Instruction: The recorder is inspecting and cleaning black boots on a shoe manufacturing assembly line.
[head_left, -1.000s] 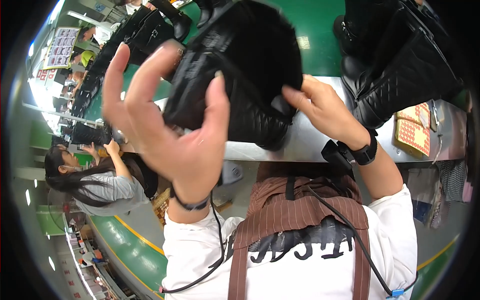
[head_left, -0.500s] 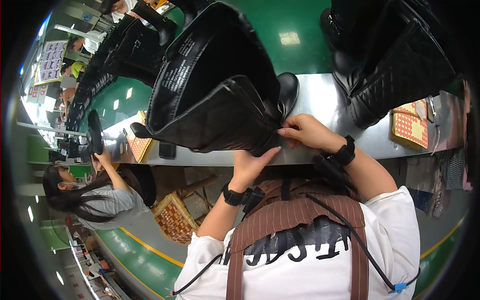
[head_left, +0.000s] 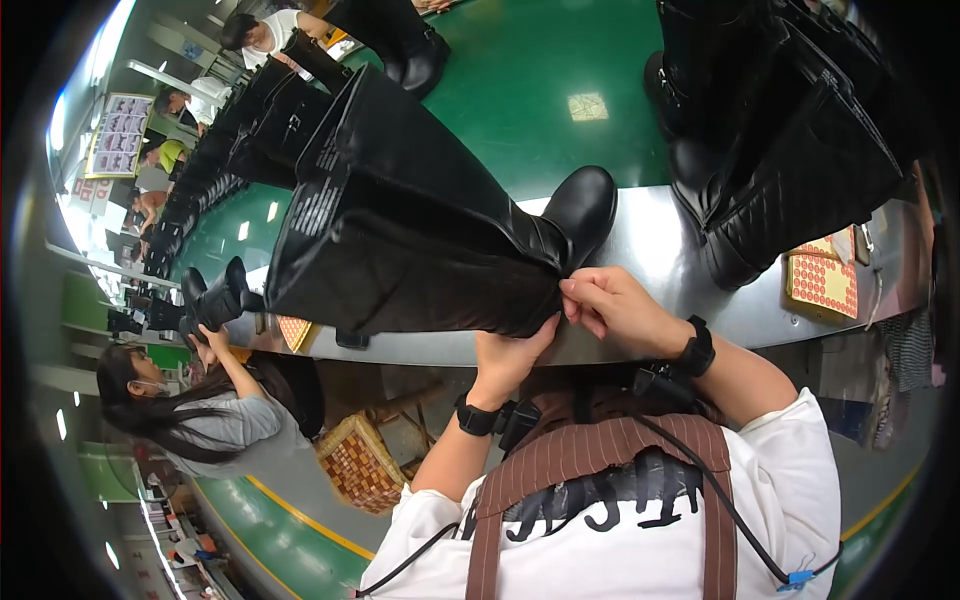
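A tall black boot [head_left: 430, 240] lies tilted over the metal edge of the bench, its shaft spread toward the left and its rounded toe pointing away. The side of the shaft stands open along a slit that runs down to the ankle. My left hand [head_left: 514, 360] grips the boot near the heel from below, thumb up along the leather, its other fingers partly hidden. At the low end of the slit, my right hand [head_left: 612, 308] pinches with thumb and forefinger. Whatever lies between those fingertips is too small to make out.
More black boots [head_left: 790, 150] stand at the right, beside sheets of red round stickers [head_left: 822, 282]. Beyond the metal strip [head_left: 650, 240] runs a green surface [head_left: 520, 90]. To the left, a co-worker [head_left: 215, 400] handles a boot near a woven seat [head_left: 360, 462].
The boot's shaft has swung lower and its wide top opening now faces away more. Both hands have stayed at the ankle. The co-worker's boot has turned.
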